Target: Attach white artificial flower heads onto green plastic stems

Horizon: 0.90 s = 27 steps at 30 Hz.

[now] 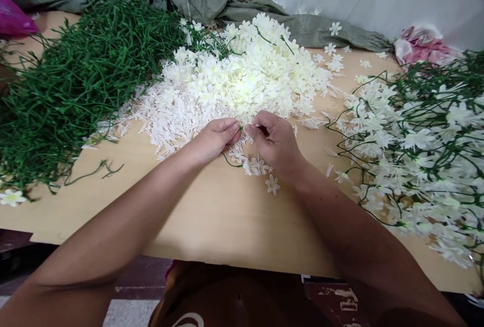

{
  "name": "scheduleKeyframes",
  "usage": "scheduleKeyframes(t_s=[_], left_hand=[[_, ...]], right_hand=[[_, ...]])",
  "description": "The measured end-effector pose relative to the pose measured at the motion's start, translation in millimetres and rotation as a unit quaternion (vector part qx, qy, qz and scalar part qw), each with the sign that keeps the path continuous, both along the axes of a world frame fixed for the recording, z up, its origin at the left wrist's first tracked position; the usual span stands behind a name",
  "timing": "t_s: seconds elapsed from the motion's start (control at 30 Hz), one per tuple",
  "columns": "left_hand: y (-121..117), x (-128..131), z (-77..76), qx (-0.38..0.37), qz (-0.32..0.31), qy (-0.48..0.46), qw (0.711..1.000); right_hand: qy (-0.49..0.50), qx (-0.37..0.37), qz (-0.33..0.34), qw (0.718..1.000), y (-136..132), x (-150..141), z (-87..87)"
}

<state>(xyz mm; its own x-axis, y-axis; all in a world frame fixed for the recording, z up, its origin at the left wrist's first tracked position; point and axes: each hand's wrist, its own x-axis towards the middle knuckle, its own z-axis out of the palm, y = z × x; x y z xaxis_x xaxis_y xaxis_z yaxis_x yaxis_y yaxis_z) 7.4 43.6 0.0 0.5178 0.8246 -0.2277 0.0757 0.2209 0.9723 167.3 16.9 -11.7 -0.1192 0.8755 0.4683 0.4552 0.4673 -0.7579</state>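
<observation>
My left hand (223, 138) pinches a green artificial flower stem (231, 164), whose tip pokes out toward the right hand and whose tail curves down below the fingers. Close beside it, my right hand (276, 140) is closed in a pinch on a small white piece, perhaps a stamen; the fingers hide most of it. Just beyond both hands lies a heap of white artificial flower heads (257, 72), with a spread of thin white stamens (174, 120) at its left. A few loose blossoms (272, 184) rest on the table under my right hand.
Bare green stems (94, 59) form a big pile at the left. Assembled white flowers on stems (419, 150) cover the right side. Behind, grey-green cloth (310, 29) runs along the tiled wall, with a pink-and-white bag (425, 47) at right. The tan tabletop (212, 221) ends near my body.
</observation>
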Motion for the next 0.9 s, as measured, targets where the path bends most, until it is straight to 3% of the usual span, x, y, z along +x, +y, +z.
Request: scheduleKeyframes(t_s=[0.17, 0.47, 0.9], left_hand=[[-4, 4, -1.6, 0.003, 0.026, 0.013, 1.000], [-5, 6, -6.9, 0.055, 0.020, 0.033, 0.998], [-4, 7, -19.5, 0.145, 0.011, 0.145, 0.979]], right_hand=[[0.005, 0.003, -0.012, 1.000, -2, -5, -4.3], [0.105, -0.115, 0.017, 0.988, 0, -2, -14.3], [0.080, -0.105, 0.011, 0.991, -3, -6, -18.0]])
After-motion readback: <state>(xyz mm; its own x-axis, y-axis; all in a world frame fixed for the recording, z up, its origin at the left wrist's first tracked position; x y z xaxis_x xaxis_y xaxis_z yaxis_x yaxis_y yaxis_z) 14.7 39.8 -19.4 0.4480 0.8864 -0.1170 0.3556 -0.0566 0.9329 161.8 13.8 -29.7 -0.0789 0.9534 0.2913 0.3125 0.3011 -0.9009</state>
